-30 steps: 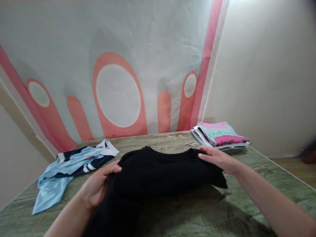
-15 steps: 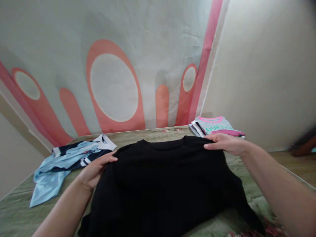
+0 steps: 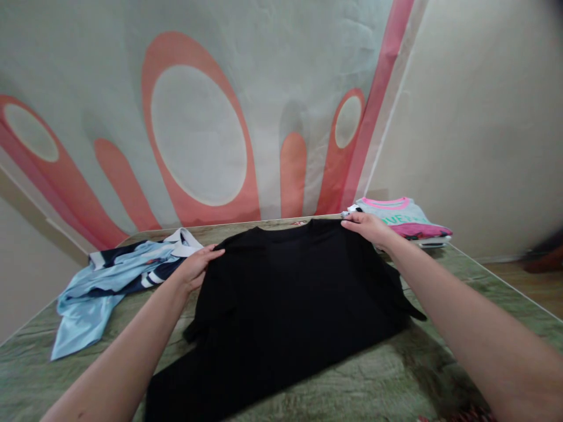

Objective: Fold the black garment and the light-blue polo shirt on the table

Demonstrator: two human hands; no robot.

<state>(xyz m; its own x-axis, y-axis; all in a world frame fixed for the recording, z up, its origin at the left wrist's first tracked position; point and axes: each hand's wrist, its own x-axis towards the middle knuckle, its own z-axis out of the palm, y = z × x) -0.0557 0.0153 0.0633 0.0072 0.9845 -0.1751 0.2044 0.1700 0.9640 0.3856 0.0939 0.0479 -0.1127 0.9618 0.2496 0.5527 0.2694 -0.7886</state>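
Note:
A black t-shirt [image 3: 290, 305] lies spread flat on the green patterned table [image 3: 373, 387], neck toward the far wall. My left hand [image 3: 196, 268] pinches its left shoulder, fingers closed on the cloth. My right hand [image 3: 367, 225] grips the right shoulder near the far edge. Both arms are stretched forward over the table.
A crumpled light blue and navy polo shirt [image 3: 114, 281] lies at the left. A stack of folded shirts [image 3: 402, 220], the top one grey with pink trim, sits at the far right corner. A wall banner with orange shapes [image 3: 197, 129] hangs behind. Wooden floor [image 3: 532, 287] shows on the right.
Both hands have carried the black t-shirt's shoulders away from me toward the far edge. The shirt, bunched a second ago, now lies spread out flat.

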